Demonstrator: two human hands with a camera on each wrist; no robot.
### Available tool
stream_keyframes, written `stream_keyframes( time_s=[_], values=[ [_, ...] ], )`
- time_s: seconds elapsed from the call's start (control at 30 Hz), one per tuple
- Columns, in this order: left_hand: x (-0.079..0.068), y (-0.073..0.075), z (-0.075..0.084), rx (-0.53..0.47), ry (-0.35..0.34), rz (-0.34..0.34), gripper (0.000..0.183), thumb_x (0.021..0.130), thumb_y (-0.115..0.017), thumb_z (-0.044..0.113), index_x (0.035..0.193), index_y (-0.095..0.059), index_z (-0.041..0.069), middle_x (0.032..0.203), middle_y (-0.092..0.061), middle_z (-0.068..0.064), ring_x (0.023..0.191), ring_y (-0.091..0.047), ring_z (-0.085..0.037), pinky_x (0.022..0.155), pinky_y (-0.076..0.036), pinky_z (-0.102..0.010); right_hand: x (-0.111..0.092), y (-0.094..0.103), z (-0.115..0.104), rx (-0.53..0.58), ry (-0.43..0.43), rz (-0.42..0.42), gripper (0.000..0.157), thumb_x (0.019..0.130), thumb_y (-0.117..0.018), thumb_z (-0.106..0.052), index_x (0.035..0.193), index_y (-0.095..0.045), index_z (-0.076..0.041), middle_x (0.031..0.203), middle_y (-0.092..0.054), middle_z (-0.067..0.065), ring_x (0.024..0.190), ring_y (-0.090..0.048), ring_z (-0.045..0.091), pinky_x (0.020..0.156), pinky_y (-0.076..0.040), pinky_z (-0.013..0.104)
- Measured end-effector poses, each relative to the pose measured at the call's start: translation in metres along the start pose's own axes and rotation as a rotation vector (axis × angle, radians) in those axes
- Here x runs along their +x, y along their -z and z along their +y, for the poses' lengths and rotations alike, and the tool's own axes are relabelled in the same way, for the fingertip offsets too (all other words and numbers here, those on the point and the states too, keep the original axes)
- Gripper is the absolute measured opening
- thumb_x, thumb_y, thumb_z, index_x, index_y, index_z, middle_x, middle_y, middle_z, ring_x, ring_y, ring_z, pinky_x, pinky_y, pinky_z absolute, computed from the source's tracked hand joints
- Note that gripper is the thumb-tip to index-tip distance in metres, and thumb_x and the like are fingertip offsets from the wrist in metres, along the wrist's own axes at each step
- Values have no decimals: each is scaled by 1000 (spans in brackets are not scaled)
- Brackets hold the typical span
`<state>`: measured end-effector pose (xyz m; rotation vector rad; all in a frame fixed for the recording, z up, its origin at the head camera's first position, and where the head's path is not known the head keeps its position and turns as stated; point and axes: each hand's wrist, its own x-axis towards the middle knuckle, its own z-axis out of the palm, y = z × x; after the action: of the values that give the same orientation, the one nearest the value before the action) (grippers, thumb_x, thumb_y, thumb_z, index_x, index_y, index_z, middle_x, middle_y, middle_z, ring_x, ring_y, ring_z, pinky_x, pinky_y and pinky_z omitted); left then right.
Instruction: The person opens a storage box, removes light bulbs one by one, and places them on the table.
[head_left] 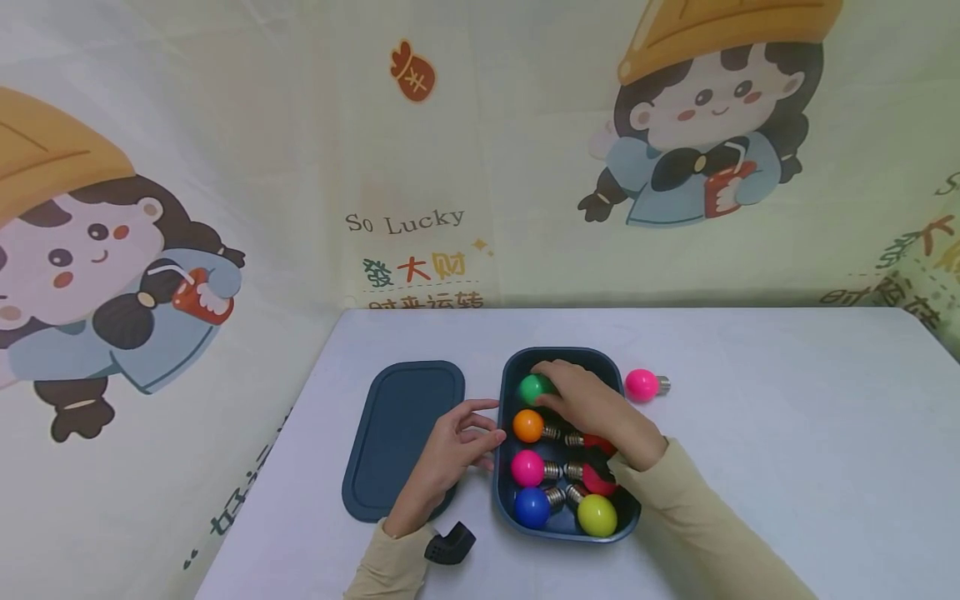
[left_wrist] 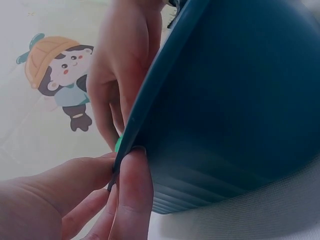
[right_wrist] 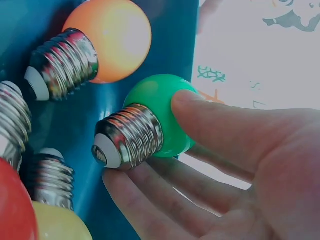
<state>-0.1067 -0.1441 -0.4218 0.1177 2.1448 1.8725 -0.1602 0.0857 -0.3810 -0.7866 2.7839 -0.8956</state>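
Two hands at the tray (head_left: 588, 358), watched from my remote post: right hand (head_left: 592, 404) pinches the green bulb (right_wrist: 175, 120) by its rounded end, thumb opposing fingers, at the tray's far left corner; left hand (head_left: 456, 442), fingers part-bent, lightly pinches the tray's left rim. To work this well, I'd judge, let the left hand steady the wall and the right grip gently, clear of the orange bulb (head_left: 528, 426). Right wrist view gives me the screw base (right_wrist: 132, 135), hidden behind fingers in the head view, which alone shows the loose pink bulb (head_left: 642, 385) on the worktop (head_left: 787, 417).
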Motion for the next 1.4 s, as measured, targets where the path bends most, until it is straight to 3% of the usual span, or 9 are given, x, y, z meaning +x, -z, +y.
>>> stream_keyframes(
  time_s=[0.73, 1.17, 1.4],
  values=[
    [0, -1, 1, 14, 6, 10, 51, 90, -75, 18, 135, -55, 5, 102, -63, -15, 73, -67, -18, 63, -61, -32, -28, 31, 12, 45, 14, 42, 40, 92, -69, -10, 127, -56, 6, 116, -64, 19, 103, -61, 32, 91, -56, 49],
    [0, 0, 1, 28, 10, 15, 53, 90, -75, 19, 136, -55, 6, 102, -64, -15, 73, -66, -18, 64, -61, -34, -45, 58, 19, 38, 7, 106, 42, 90, -71, -6, 127, -56, 6, 115, -63, 20, 96, -63, 30, 83, -60, 45],
    [0, -1, 1, 33, 8, 17, 52, 90, -75, 20, 136, -55, 6, 102, -64, -15, 73, -66, -18, 64, -61, -31, -51, 68, 24, 45, -25, 92, 43, 90, -71, -5, 128, -55, 6, 118, -62, 22, 98, -66, 35, 75, -61, 41]
  ],
)
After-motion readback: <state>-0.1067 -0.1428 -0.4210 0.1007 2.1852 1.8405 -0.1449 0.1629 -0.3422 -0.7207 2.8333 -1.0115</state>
